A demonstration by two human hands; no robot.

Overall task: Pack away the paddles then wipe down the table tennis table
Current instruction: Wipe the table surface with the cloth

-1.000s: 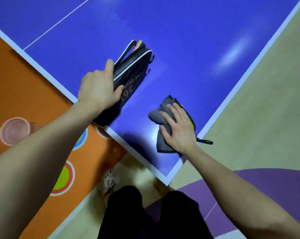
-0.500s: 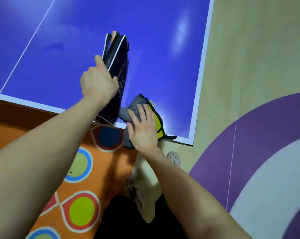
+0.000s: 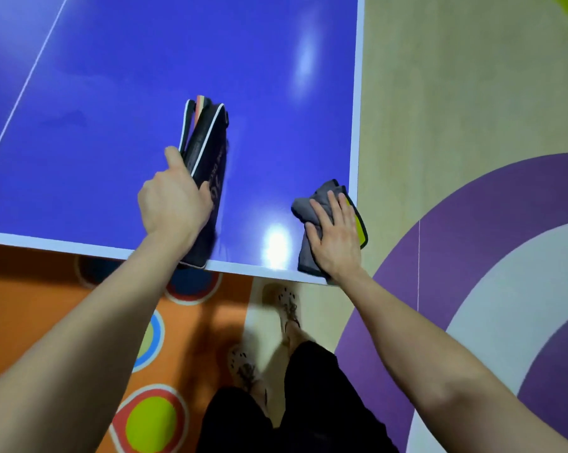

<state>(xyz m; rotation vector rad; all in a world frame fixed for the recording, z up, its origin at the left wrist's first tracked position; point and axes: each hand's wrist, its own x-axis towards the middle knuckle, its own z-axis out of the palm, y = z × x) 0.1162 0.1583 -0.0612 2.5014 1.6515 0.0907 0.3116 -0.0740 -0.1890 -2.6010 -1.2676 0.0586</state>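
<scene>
Black paddle case (image 3: 207, 142) stands on edge, open, on blue table (image 3: 145, 76); grey-yellow cloth (image 3: 303, 209) lies at its corner.

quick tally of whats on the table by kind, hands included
paddle case: 1
cloth: 1
hands: 2, the left hand and the right hand
total: 4

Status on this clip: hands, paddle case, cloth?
Left hand grips paddle case, on edge on table. Right hand flat on grey cloth at table corner. Case stands in wiping area.
</scene>
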